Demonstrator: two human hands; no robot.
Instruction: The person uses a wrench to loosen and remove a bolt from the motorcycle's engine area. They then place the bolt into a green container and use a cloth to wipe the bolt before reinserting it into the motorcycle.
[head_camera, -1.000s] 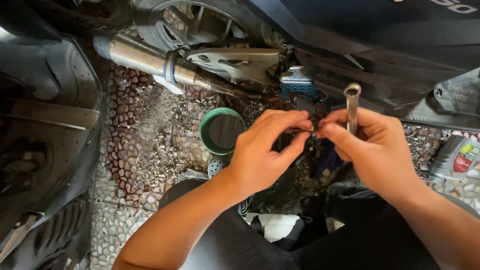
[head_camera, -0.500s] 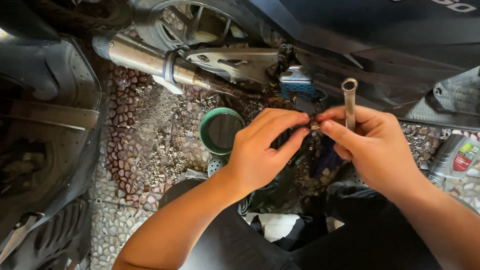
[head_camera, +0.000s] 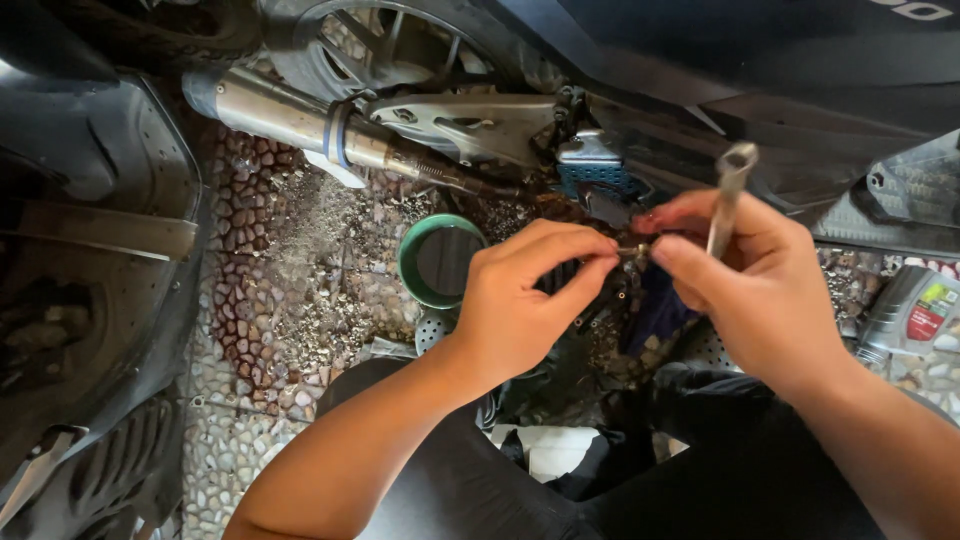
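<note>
Pinching a small metal part (head_camera: 632, 250) between thumb and forefinger of the left hand (head_camera: 525, 300), fingertips closed tight on it. Meeting it from the other side with the right hand (head_camera: 760, 290), thumb and forefinger pressed to the same small piece, the two hands touching at the tips. Also gripping a metal socket wrench (head_camera: 728, 190) in that right hand, shaft clamped under the curled fingers, open socket end sticking up and tilted slightly right. Small part held in the air, just below the blue footpeg (head_camera: 595, 170) of the motorcycle, too tiny and too covered to tell its exact kind.

Behind the hands, resting on the pebbled ground (head_camera: 290, 300): a green round container (head_camera: 440, 260), open mouth facing the camera, just left of the left hand. Above it, running slantwise, the silver exhaust pipe (head_camera: 290, 115) with a blue clamp band, and beside that the rear wheel (head_camera: 380, 45) and grey swingarm plate (head_camera: 470, 125). Far right, lying near the right wrist but apart from it, a grey oil bottle (head_camera: 915, 310) with a red label. Dark bodywork filling the left edge and the top right. Dark trousers across the bottom, knees bent beneath both forearms.
</note>
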